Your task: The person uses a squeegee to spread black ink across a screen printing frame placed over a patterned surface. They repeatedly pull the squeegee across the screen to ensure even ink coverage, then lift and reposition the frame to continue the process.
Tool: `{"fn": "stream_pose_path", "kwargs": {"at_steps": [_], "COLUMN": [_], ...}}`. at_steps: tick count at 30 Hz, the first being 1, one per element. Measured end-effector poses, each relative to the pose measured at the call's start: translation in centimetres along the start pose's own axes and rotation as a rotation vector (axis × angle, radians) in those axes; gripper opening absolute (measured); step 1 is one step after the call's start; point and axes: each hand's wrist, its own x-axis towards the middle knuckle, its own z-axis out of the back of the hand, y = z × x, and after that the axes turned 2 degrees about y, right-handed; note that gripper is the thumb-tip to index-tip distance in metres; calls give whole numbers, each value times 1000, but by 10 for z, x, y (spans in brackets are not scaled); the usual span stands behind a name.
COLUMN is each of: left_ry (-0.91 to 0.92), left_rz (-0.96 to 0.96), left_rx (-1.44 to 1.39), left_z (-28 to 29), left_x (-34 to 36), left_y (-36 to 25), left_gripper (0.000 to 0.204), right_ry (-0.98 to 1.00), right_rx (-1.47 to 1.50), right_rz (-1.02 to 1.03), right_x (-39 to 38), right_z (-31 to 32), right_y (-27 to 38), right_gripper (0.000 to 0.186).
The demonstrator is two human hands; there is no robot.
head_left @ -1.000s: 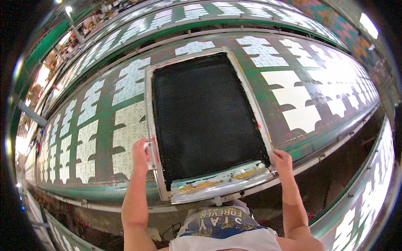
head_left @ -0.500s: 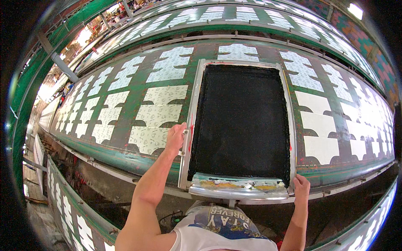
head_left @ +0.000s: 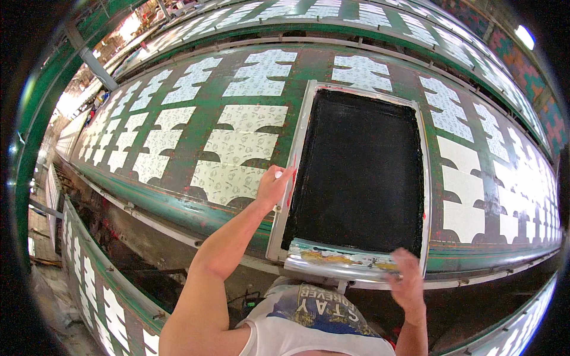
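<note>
Framed black screen (head_left: 359, 172): on the green table (head_left: 475, 255).
Left hand (head_left: 273, 188): fingers clamped on the screen's left edge.
Right hand (head_left: 408, 279): blurred at the metal bar's (head_left: 338, 261) right end; finger state cannot be told.

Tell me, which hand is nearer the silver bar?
Right: the right hand is at the right end of the silver bar; the left hand is farther, at the frame's left side.

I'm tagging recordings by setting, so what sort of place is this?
Probably a fabric screen-printing workshop: a framed black screen lies on a long green table, pale garment-shaped pieces are laid out in rows, and similar tables stand beyond.
</note>
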Motion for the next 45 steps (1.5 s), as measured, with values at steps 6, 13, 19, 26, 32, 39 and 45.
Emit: {"fn": "stream_pose_path", "kwargs": {"at_steps": [6,13,19,26,32,39,45], "left_ry": [24,-23,28,58,35,-24,9], "left_rz": [95,-46,-56,29,-18,-69,76], "left_rx": [110,165,112,147,147,254,245], "left_z": [5,-4,-3,1,0,-3,-6], "left_x": [-5,7,8,7,7,4,7], "left_y": [-8,17,24,13,14,0,-6], "left_gripper": [46,31,21,22,15,12,12], "right_ry": [272,125,246,577,500,268,82], "right_rx": [-320,-337,-376,-327,-338,-407,-459], "right_rz": [191,187,91,-99,-26,75,165], "right_x": [27,60,79,128,222,379,498], "right_z": [-27,-32,-42,-7,13,21,13], "right_y": [61,77,90,81,42,-27,-73], "right_gripper": [45,39,33,29,29,18,22]}}
